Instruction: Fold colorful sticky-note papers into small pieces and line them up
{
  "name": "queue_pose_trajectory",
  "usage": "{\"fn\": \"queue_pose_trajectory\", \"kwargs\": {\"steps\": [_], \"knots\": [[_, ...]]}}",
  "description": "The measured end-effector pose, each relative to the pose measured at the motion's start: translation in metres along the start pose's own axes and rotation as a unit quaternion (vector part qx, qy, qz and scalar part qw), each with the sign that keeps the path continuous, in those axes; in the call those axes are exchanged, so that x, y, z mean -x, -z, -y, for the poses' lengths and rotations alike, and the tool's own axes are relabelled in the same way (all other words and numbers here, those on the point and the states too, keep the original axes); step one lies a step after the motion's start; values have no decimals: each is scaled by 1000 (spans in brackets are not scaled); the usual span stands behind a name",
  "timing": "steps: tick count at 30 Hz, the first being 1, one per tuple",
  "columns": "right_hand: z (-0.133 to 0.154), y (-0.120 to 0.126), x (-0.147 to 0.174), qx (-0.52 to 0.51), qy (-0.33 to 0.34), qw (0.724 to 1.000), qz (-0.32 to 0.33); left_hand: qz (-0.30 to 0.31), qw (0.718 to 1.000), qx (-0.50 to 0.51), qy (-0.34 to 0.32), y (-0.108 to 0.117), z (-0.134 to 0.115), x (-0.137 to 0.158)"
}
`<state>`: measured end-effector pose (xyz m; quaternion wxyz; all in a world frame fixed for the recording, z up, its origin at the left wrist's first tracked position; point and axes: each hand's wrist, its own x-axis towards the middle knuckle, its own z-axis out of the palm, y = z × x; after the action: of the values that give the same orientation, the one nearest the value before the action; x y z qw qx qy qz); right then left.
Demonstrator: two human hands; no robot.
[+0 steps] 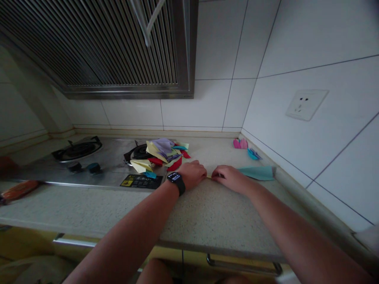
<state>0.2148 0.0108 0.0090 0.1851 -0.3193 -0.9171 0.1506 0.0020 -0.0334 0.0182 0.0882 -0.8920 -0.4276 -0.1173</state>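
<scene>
My left hand [194,173], with a black watch on its wrist, rests on the countertop with its fingers closed. Close by on the right is my right hand [227,176], its fingers pinched together. A thin yellow piece [209,177], seemingly folded paper, shows between my fingertips; most of it is hidden by the hands. A sheet of teal paper [258,172] lies just beyond my right wrist. Left of my left hand, a loose pile of folded coloured papers [162,149] in lilac, yellow, red and blue spreads over the stove's right burner and onto the counter.
The steel gas stove [109,157] has two burners and two knobs. A range hood [130,95] hangs low above it. Pink folded paper [240,143] and a blue folded piece [253,154] lie by the right wall. An orange-brown object [20,190] sits at the far left.
</scene>
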Motion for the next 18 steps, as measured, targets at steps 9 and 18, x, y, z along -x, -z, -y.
{"fn": "queue_pose_trajectory", "kwargs": {"steps": [9,18], "knots": [[-6,3,3,-23,-28,999,11,4,1000,9,17,-2,5,-1],[-6,4,2,2,-27,1000,15,2,999,10,35,-6,6,-2]]}}
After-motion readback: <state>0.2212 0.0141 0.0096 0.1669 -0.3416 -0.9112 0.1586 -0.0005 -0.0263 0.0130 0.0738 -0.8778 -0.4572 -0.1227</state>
